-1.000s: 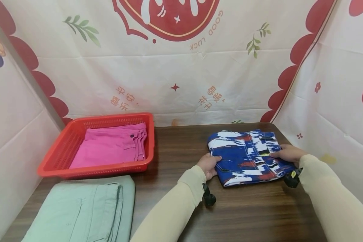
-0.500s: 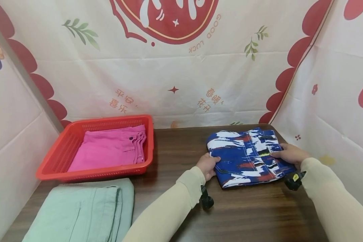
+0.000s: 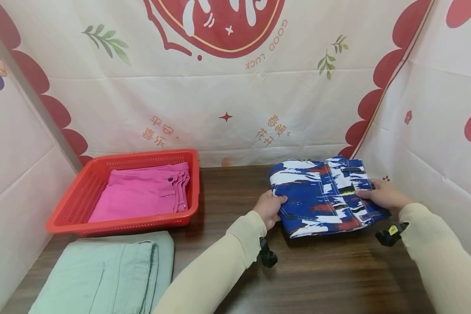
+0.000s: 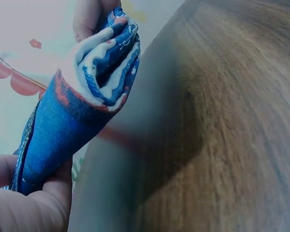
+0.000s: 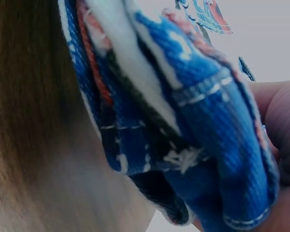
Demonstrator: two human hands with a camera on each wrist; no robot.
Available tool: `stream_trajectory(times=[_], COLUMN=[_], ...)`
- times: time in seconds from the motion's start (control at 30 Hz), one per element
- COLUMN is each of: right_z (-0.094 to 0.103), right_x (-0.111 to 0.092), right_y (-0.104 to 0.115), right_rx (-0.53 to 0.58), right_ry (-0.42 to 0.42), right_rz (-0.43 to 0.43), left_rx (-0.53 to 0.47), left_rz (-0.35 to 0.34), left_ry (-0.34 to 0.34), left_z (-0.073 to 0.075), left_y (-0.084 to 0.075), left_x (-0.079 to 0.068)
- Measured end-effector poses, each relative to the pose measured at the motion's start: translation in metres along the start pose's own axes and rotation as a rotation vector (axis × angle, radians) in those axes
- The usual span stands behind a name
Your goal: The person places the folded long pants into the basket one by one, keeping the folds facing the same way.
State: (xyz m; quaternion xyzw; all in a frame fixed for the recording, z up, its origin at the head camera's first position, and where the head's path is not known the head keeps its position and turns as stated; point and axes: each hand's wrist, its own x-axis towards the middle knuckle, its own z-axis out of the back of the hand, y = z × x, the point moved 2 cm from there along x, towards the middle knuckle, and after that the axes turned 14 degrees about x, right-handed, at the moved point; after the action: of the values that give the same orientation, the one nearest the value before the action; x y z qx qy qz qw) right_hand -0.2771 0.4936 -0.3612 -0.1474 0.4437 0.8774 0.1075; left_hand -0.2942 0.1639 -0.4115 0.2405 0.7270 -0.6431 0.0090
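Folded denim jeans (image 3: 304,198), patterned in blue, white and red, are held between both hands over the right side of the table. My left hand (image 3: 268,208) grips their left edge, thumb on top and fingers beneath. On the opposite edge my right hand (image 3: 386,194) pinches the cloth near the waistband, thumb on top. From the left wrist, the rolled layers of the jeans (image 4: 63,125) show at the near edge, with a shadow on the wood below. Up close in the right wrist view are stacked, stitched layers of the jeans (image 5: 208,121).
A red plastic basket (image 3: 194,192) at the back left holds folded pink pants (image 3: 137,192). In front of it lie folded pale green pants (image 3: 90,274). The brown wooden table (image 3: 227,187) is bounded by printed cloth walls (image 3: 204,96) at the back and sides.
Both hands have lifted the jeans slightly off the table, tilting them up and a little to the right. The basket and the green pants have stayed put.
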Motion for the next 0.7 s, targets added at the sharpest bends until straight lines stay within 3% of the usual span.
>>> stream_trajectory(times=[0.33, 0.7], right_z=[0.002, -0.003], right_x=[-0.010, -0.022], right_y=[0.012, 0.026], right_rx=[0.079, 0.032], right_ry=[-0.019, -0.049], right_rz=[0.027, 0.066], left_rx=[0.041, 0.089], left_rz=[-0.008, -0.029], left_ry=[-0.010, -0.018], left_z=[0.005, 0.015], left_y=[-0.016, -0.026], left_x=[-0.008, -0.017])
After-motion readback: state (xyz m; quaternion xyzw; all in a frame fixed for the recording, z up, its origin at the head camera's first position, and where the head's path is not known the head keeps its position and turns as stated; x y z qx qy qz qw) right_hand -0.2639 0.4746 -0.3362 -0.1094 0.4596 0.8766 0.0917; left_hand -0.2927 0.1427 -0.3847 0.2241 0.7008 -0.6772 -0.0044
